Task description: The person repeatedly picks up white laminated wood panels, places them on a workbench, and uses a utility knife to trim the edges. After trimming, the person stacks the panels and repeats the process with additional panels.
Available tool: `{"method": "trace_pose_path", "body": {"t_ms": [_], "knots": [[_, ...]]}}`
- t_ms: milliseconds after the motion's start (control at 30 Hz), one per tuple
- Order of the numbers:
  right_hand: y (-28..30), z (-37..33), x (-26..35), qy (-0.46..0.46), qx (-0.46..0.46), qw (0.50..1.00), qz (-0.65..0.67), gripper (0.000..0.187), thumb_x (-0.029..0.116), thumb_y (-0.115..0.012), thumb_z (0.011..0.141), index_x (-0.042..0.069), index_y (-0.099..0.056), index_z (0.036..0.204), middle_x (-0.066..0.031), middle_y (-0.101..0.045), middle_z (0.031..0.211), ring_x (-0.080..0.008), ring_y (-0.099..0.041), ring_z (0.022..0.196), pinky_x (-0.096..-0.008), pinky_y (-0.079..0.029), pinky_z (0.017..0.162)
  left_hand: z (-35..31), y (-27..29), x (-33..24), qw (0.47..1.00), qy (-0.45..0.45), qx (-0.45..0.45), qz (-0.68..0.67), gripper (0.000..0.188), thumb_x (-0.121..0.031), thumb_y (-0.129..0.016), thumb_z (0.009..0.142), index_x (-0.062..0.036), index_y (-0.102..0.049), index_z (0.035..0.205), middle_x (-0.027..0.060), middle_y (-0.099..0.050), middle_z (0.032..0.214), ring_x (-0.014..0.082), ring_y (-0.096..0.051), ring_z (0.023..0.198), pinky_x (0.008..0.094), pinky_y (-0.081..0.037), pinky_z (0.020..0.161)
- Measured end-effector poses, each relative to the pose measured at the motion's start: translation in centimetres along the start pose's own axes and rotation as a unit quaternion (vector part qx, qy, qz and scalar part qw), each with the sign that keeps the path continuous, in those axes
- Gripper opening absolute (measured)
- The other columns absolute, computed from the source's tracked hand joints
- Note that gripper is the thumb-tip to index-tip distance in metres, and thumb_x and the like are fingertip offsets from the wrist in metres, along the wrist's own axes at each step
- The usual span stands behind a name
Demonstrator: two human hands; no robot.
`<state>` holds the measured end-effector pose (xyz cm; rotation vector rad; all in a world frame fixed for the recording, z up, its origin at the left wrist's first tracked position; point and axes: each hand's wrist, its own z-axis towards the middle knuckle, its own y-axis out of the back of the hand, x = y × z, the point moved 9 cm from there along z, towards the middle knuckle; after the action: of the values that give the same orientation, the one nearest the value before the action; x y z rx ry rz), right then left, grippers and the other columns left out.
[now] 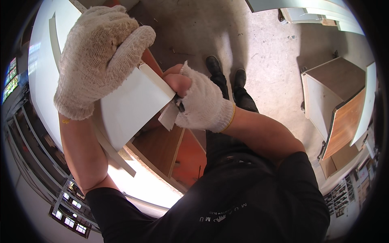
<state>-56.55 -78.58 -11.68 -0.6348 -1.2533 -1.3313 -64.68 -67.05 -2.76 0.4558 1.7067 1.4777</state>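
My left hand [99,56], in a knitted off-white glove, is closed over the far part of a white board [135,103]. Its thumb lies against the curled fingers, and what they hold is hidden. My right hand [200,95] wears a similar glove that leaves the thumb and fingertip bare. It is closed at the board's right edge, beside the corner. A small dark piece [179,104] shows at its palm, and a short pale flat strip [168,116] sticks out below. Whether the two are joined, I cannot tell.
Under the white board are brown wood-grain panels [156,148] and an orange-red surface [188,158]. A long narrow strip [115,156] runs below my left forearm. Panels on a wheeled base [334,97] stand at the right, with more boards [302,16] at the top right. Metal racks [36,150] are at the left.
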Motion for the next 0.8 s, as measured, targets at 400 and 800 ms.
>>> {"method": "trace_pose_path", "body": {"t_ms": [400,800], "knots": [[-0.2,0.7,0.1,0.007,0.027,0.999,-0.025,0.044,0.025,-0.083,0.075,0.013,-0.055,0.107,-0.0113,-0.06,0.095,-0.0367,-0.067,0.082,-0.0474,-0.053,0.064,-0.4,0.0,0.6,1.0,-0.007,-0.007,-0.02,0.027,-0.018,-0.065,0.092,-0.0012,-0.065,0.071,0.0126,-0.056,0.065,0.0324,-0.06,0.069,0.0503,-0.046,0.113],[0.5,1.3,0.4,0.008,0.047,0.997,-0.054,0.028,0.02,-0.074,0.083,0.012,-0.055,0.102,-0.0105,-0.059,0.088,-0.0354,-0.067,0.077,-0.0461,-0.054,0.064,-0.1,-0.3,0.5,1.0,-0.002,0.003,-0.019,0.03,-0.018,-0.064,0.093,-0.0009,-0.065,0.069,0.0128,-0.056,0.065,0.0329,-0.059,0.069,0.0506,-0.047,0.11]]}}
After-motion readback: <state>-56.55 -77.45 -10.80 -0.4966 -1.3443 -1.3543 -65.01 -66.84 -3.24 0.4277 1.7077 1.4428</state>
